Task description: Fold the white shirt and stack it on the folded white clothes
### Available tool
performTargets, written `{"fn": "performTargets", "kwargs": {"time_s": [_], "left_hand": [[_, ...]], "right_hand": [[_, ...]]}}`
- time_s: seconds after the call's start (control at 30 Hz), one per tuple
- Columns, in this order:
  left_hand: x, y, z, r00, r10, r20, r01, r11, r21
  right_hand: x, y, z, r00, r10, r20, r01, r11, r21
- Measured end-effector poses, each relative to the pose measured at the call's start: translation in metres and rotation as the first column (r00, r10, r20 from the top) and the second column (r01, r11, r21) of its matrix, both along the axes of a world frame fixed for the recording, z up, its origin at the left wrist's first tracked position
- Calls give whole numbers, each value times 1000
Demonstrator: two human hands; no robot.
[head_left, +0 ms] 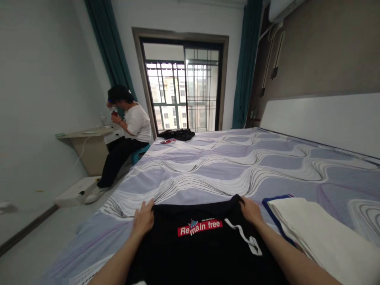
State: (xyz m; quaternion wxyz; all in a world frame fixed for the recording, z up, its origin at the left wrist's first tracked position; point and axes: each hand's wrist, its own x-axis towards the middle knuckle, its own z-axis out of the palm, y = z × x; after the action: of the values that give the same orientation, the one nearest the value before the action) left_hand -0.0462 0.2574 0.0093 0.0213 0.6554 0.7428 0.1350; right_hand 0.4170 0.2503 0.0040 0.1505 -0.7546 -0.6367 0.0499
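Note:
A black garment [190, 253] with a red "Remain free" print and a white drawstring lies spread over the near edge of the bed. My left hand [144, 218] grips its far left corner, some fingers raised. At the far right corner, my right hand [250, 210] is closed on the cloth, which bunches up a little there. Between the two hands the top edge runs nearly straight. The garment's lower part passes out of view at the bottom.
Folded cream and blue cloth [320, 229] lies to the right on the patterned bed sheet [208, 158]. Dark clothing [178, 134] sits at the bed's far edge. A person [135, 122] sits at left beside a desk [92, 146]. A white headboard [323, 122] stands at right.

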Motion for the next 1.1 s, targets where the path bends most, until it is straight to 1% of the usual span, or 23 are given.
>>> {"fn": "performTargets", "kwargs": {"time_s": [0.13,0.23,0.3,0.37,0.43,0.47,0.53,0.6,0.67,0.73,0.8,0.83,0.9,0.93,0.97,1.0,1.03,1.07,1.1], "left_hand": [[-7,59,-5,994,-101,40,102,994,-35],[-14,103,-8,986,-152,73,156,986,-60],[-19,128,-9,979,-180,96,187,980,-68],[-22,146,-8,974,-198,113,206,976,-65],[-23,155,-8,973,-195,120,203,978,-56],[-22,155,-7,975,-184,122,191,980,-49],[-19,150,-6,982,-143,124,149,988,-37],[-15,136,-5,988,-87,128,91,995,-28],[-14,114,-1,990,-35,137,38,999,-21],[-14,85,6,988,5,154,-1,1000,-26],[-15,46,15,983,47,176,-40,998,-45],[-15,21,20,980,68,189,-58,997,-58],[-14,-41,26,971,103,213,-87,993,-82],[-13,-78,26,967,116,226,-97,991,-94],[-10,-118,22,963,127,236,-105,989,-106],[-7,-160,15,958,143,249,-115,985,-126],[-4,-202,5,948,177,264,-144,980,-139],[0,-242,-8,950,191,246,-164,978,-126],[5,-279,-21,961,168,218,-149,983,-105]], "right_hand": [[11,54,-11,999,49,0,-49,999,-2],[17,90,-19,996,86,-20,-86,996,0],[22,111,-22,993,110,-40,-110,994,8],[27,125,-24,989,133,-64,-132,991,22],[30,132,-24,984,152,-90,-148,988,44],[31,133,-25,982,161,-104,-156,986,57],[33,130,-25,974,182,-132,-172,982,81],[36,118,-25,967,196,-161,-182,978,99],[41,98,-23,960,205,-189,-187,976,109],[48,70,-20,951,224,-214,-205,973,107],[54,36,-17,939,250,-237,-235,968,90],[56,17,-16,933,259,-248,-248,966,77],[58,-26,-17,928,265,-262,-261,964,52],[58,-49,-18,928,263,-263,-260,965,47],[57,-74,-21,932,257,-256,-253,966,50],[55,-101,-26,938,247,-242,-239,969,64],[52,-129,-32,947,230,-223,-216,973,87],[51,-159,-39,959,201,-199,-179,976,124],[50,-188,-48,970,164,-178,-136,978,157]]}}
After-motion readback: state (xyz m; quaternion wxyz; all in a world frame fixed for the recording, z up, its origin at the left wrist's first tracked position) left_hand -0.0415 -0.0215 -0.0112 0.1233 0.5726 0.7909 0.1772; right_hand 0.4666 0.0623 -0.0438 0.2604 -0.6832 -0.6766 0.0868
